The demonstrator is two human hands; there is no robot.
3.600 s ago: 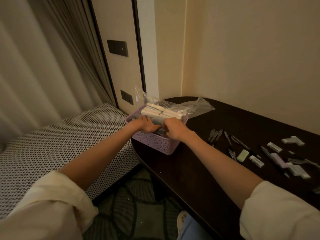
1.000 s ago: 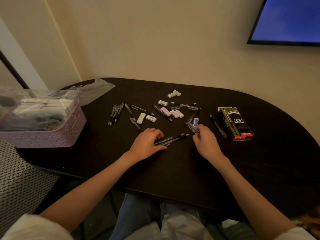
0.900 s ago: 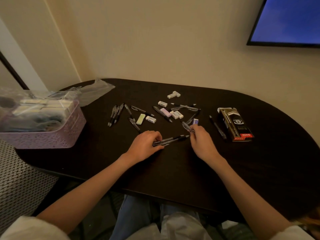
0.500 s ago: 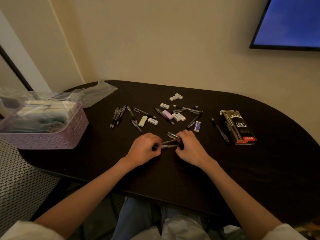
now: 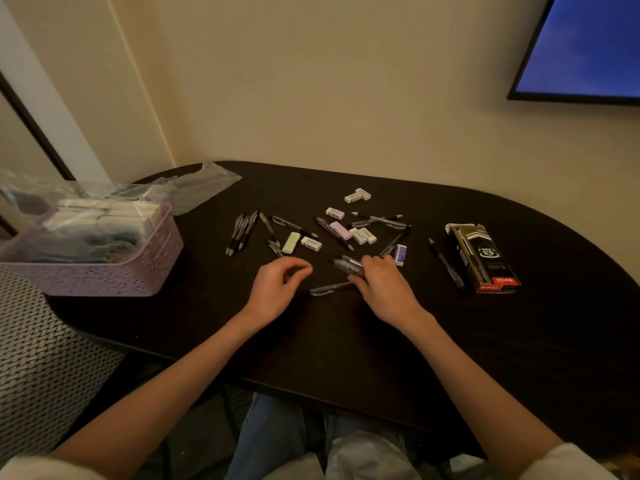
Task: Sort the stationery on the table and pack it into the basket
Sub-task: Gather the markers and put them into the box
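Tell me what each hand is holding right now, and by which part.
The right hand grips a bundle of pens at one end, fingers wrapped round them. The left hand holds nothing.

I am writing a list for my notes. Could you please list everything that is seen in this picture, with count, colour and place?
table: one, dark brown, under everything
basket: one, lilac, table's left end, holding pale boxes under clear plastic
plastic bag: one, clear, behind the basket
pens: many, exact count unclear, black and clear, scattered mid-table
loose pen: one, black, left of the pen box
erasers: about nine, mostly white, one green, one lilac, among the pens
pen box: one, black with red end, right side
screen: one, blue, wall upper right
left hand: loosely curled, holding nothing
right hand: holding a few pens
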